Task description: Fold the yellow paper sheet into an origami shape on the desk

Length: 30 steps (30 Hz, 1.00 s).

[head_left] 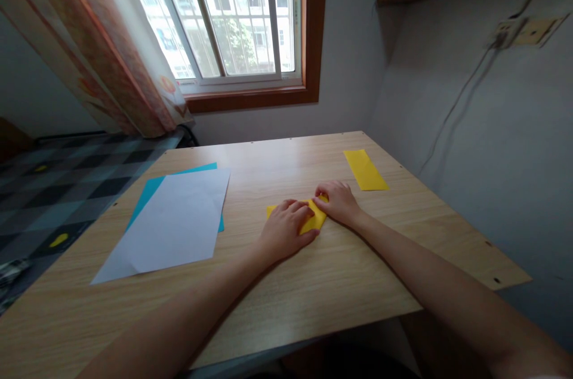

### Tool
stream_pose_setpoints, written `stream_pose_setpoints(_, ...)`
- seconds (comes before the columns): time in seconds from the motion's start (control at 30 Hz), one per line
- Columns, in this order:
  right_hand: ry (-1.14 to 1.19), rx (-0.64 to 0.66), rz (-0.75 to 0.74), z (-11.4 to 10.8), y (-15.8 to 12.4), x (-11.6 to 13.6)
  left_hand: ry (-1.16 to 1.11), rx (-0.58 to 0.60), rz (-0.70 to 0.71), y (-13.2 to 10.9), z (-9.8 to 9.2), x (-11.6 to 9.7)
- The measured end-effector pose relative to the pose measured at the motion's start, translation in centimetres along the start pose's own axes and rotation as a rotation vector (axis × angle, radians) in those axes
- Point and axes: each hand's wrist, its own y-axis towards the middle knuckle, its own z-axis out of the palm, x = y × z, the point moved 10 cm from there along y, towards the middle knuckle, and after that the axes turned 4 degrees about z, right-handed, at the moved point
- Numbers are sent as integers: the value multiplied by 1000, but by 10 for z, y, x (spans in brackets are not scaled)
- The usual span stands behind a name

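A small folded yellow paper (313, 221) lies on the wooden table (340, 283), in the middle. My left hand (286, 228) rests on its left part with the fingers curled down on it. My right hand (340, 203) presses on its right upper edge with bent fingers. Most of the paper is hidden under both hands.
A white sheet (172, 224) lies at the left over a blue sheet (152, 188). A second yellow strip (364, 170) lies at the far right. A window and curtain are behind the table, a wall at the right, a checkered bed at the left.
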Motion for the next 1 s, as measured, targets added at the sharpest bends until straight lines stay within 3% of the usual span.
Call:
stream_pose_setpoints(0.33,-37,39,-22,-7,-6,-7,-29,5,-34,0,2,6)
stream_pose_setpoints(0.47,-37,126,-58,-8,-20,-14,-37,-2,-46,-2,4,7)
stream_pose_setpoints(0.7,-43,243,-87,7,-34,6,-54,-37,-30,-2,3,7)
stream_pose_setpoints(0.83,-97,259,-17,9,-34,5,-54,-34,-25,-2,4,7)
stream_pose_setpoints(1.0,-154,271,112,6,-30,-16,-59,-13,-37,-3,5,8)
